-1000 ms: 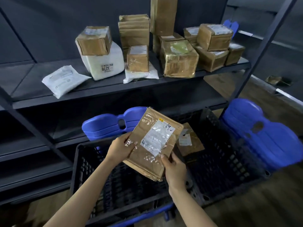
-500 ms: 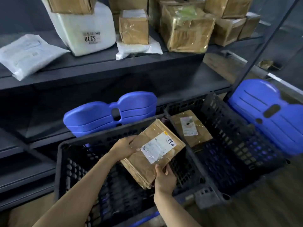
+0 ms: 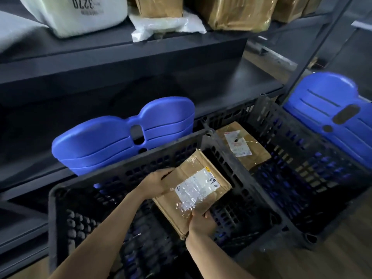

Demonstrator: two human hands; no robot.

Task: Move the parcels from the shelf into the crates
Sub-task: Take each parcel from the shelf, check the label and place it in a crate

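The left hand (image 3: 155, 183) and right hand (image 3: 201, 222) gripped the brown parcel (image 3: 193, 190), fingers curled round its edges, inside the black crate (image 3: 128, 166).

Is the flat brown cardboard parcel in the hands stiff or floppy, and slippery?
Probably stiff: the brown cardboard parcel lies flat between left hand and right hand, gripped only at its edges. Its glossy tape may feel slippery. Flat, so unlikely to roll.

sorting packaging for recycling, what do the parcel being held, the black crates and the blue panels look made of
Held parcel: brown paper or thin card, matte and creased, partly under glossy crinkled clear tape. Crates: black moulded plastic, dull, shown by the regular lattice holes. Blue panels: likely moulded plastic, smooth with soft sheen and rounded edges.
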